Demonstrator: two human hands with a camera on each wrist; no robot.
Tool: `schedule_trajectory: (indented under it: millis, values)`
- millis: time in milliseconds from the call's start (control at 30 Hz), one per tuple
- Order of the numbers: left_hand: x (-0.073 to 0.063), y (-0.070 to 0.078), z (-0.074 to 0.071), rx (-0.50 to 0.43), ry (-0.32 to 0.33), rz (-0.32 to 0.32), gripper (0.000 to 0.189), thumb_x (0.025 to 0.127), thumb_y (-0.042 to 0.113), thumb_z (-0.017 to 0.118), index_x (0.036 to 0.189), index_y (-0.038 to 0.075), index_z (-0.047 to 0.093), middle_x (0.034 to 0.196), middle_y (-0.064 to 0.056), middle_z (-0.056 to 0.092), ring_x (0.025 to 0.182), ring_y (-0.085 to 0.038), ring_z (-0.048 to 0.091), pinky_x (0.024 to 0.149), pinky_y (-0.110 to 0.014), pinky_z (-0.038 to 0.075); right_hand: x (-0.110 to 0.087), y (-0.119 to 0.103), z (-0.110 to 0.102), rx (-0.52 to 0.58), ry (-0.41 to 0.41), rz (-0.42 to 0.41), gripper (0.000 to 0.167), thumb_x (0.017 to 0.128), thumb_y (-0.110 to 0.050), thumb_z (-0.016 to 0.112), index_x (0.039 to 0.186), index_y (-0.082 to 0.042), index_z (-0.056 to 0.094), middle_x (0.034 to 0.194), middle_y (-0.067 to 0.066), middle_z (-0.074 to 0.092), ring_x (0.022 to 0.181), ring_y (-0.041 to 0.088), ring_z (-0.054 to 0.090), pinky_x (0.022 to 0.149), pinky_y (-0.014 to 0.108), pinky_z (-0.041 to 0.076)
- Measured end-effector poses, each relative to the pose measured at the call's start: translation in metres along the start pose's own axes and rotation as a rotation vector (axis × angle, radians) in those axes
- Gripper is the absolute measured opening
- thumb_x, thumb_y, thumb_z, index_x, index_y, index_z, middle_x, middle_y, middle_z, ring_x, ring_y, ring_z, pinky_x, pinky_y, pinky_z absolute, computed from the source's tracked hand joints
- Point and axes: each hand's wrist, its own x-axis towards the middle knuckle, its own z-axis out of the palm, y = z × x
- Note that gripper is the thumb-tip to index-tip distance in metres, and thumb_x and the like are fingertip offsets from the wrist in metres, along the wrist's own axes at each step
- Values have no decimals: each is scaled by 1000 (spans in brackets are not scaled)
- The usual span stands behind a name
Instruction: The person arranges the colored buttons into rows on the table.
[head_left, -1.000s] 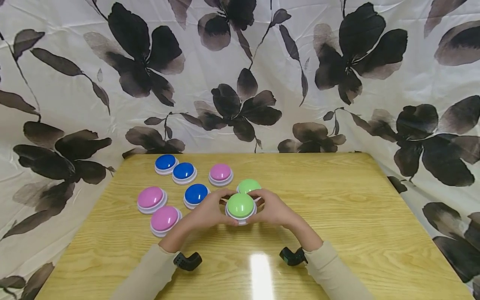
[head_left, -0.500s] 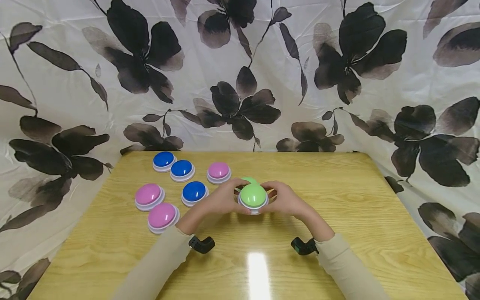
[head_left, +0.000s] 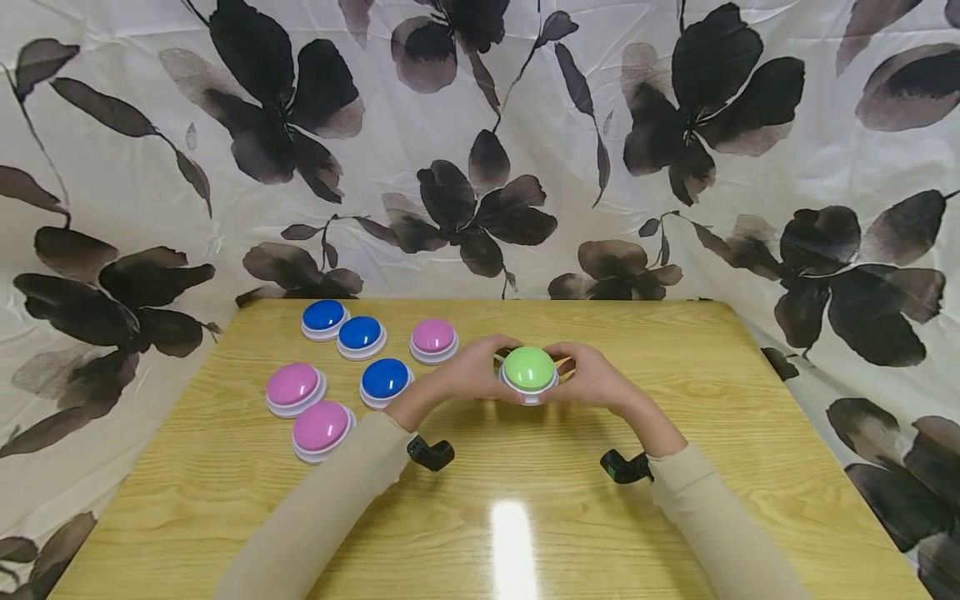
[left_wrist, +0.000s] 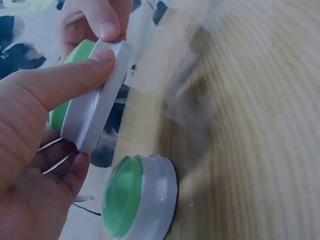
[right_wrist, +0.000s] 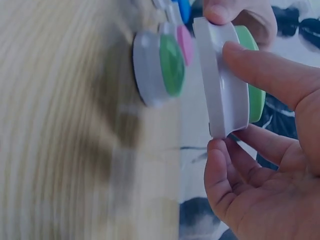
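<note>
"Where does the green button (head_left: 528, 368) sit?"

"Between the two hands, dome up, raised off the table (head_left: 637, 517). The left hand (head_left: 480, 369) pinches its white base (left_wrist: 95, 102) from one side, the right hand (head_left: 596, 379) from the other."

"Which hand is nearer?"

"Neither; both touch it. It's round, so there's no long axis to line up."

"And the second green button (left_wrist: 140, 197)?"

"On the table, apart from the held one, seemingly nearer the left hand. The head view mostly hides it, so I can't be sure."
</note>
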Motion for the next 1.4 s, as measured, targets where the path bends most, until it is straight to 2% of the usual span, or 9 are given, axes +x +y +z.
schedule_trajectory:
  millis: [167, 433, 800, 933, 1167, 1400]
  values:
    - [18, 2, -1, 32, -36, 14, 82, 66, 28, 92, 133, 1, 54, 123, -6, 59, 110, -18, 56, 90, -24, 48, 3, 6, -10, -24, -2, 10, 70, 72, -19, 87, 132, -3, 56, 123, 14, 57, 104, 30, 58, 81, 38, 53]
    - [34, 3, -1, 60, -87, 17, 77, 68, 27, 90, 132, 2, 55, 121, -5, 60, 109, -19, 57, 93, -33, 48, 10, 19, -18, -27, 13, 40, 71, 73, -21, 87, 133, -3, 54, 124, 14, 56, 105, 30, 57, 83, 39, 52]
    - [48, -7, -1, 104, -169, -31, 75, 72, 21, 87, 135, 2, 52, 128, -7, 58, 116, -19, 54, 98, -30, 43, 20, 40, -14, 31, 29, 56, 71, 73, -16, 86, 134, 1, 53, 125, 16, 56, 102, 28, 59, 83, 36, 52]
    - [52, -7, 0, 95, -178, -50, 74, 73, 22, 88, 135, 3, 53, 125, -5, 59, 113, -18, 55, 95, -28, 45, 20, 43, -13, 34, 33, 64, 69, 74, -15, 86, 133, 0, 54, 126, 15, 56, 103, 28, 59, 85, 37, 51]
    - [60, -13, 4, 124, -192, -45, 74, 71, 22, 88, 133, 2, 54, 124, -7, 60, 111, -18, 56, 95, -27, 45, 24, 51, -13, 43, 26, 68, 67, 74, -15, 85, 132, 0, 55, 127, 17, 56, 103, 29, 60, 87, 39, 51]
    - [62, -17, 3, 135, -217, -67, 73, 70, 21, 90, 132, 2, 56, 122, -7, 62, 109, -18, 57, 95, -28, 45, 28, 57, -7, 31, 29, 107, 70, 75, -18, 86, 134, 0, 54, 128, 15, 57, 105, 26, 60, 88, 37, 51]
